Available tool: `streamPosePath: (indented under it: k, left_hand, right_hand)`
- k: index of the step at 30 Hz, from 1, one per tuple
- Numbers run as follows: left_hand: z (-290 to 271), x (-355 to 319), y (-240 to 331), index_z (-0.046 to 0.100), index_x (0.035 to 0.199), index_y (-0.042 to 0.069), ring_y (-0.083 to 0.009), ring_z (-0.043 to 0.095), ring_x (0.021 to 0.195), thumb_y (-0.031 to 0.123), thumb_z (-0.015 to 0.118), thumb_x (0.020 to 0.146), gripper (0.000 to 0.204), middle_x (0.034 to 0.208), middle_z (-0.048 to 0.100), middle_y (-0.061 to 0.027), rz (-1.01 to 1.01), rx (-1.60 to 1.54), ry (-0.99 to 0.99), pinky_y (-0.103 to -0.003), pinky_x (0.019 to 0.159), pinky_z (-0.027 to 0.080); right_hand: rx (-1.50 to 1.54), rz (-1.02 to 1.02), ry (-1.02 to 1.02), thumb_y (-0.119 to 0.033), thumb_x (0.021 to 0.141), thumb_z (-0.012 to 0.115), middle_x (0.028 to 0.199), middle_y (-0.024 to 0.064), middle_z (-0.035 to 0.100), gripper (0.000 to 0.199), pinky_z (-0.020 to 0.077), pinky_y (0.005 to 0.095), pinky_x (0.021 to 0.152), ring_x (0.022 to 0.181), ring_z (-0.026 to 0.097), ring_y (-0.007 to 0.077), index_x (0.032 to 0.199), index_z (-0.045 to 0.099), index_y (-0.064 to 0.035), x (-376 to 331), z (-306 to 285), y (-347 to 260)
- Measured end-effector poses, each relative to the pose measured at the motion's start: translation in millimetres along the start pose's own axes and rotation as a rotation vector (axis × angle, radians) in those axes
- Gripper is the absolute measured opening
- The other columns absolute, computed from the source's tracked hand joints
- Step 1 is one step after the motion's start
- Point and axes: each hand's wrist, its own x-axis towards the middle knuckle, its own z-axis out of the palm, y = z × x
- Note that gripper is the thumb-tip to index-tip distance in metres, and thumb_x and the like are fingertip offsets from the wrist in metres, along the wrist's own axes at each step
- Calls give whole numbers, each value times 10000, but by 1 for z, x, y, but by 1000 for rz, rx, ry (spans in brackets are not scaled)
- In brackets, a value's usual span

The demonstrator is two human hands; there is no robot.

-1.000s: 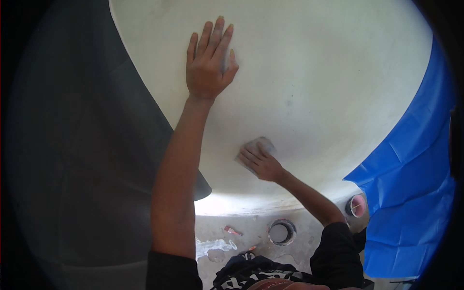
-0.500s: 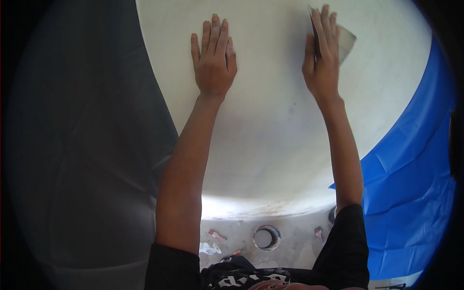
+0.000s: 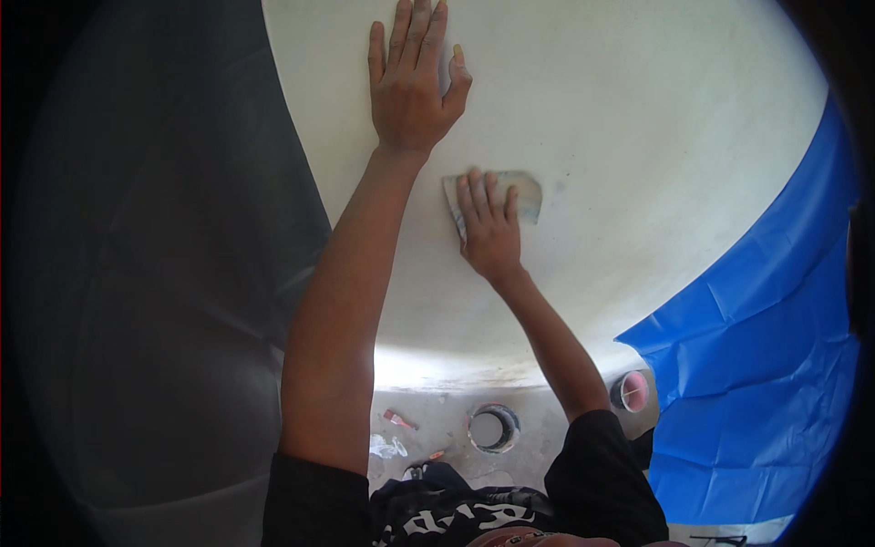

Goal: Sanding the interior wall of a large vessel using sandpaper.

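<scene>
A large, pale, curved panel (image 3: 638, 155) fills the middle of the view. My left hand (image 3: 412, 96) lies flat on its far left part, fingers stretched out and thumb apart, holding nothing. Nearer to me, my right hand (image 3: 493, 239) presses a worn, greyish sheet of sandpaper (image 3: 521, 190) against the panel. The fingers lie over the sheet, which shows on both sides of them; its underside is hidden, and the right thumb is not clearly visible.
Dark sheeting (image 3: 173, 273) hangs along the left, blue tarpaulin (image 3: 756, 383) along the right. On the floor below the panel's near edge are a round container (image 3: 493, 428), a red-handled brush (image 3: 399, 419), a pink-filled tub (image 3: 633, 392) and a crumpled white scrap (image 3: 387, 448).
My right hand has swept left and toward me with the sandpaper, from the far right of the panel to its middle. My left hand has slid slightly farther away.
</scene>
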Motion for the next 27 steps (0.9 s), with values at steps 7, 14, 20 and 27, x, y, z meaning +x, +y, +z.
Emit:
streamPosePath:
  k: [7,14,20,27]
  left_hand:
    - [35,-16,-46,402,1548,11,-371,305,1530,225,569,971,638,1650,331,-193,448,-49,270,-574,1245,199]
    - [-15,-39,-21,446,1565,150,-214,332,1534,331,542,965,635,1650,386,-33,244,205,-241,-494,1265,182]
    - [-17,-53,-21,464,1559,202,-210,355,1523,281,567,933,640,1637,410,-4,170,239,-247,-488,1264,197]
    - [-20,-51,-24,492,1538,251,-166,378,1503,329,610,918,636,1631,414,43,164,286,-238,-475,1250,249]
  right_hand:
    - [39,14,29,-90,804,606,1626,30,417,761,258,576,1212,1500,382,239,1548,468,-169,-39,38,-11]
    - [64,151,-19,-95,780,662,1618,122,410,812,244,614,1201,1483,387,328,1558,428,-94,-99,72,-26]
    - [680,502,-46,-65,1021,496,1634,297,267,599,201,549,1248,1530,237,463,1577,295,33,-186,29,-82]
    - [917,907,75,-160,1111,343,1526,255,475,459,334,421,1185,1415,477,382,1489,435,85,-233,-61,-65]
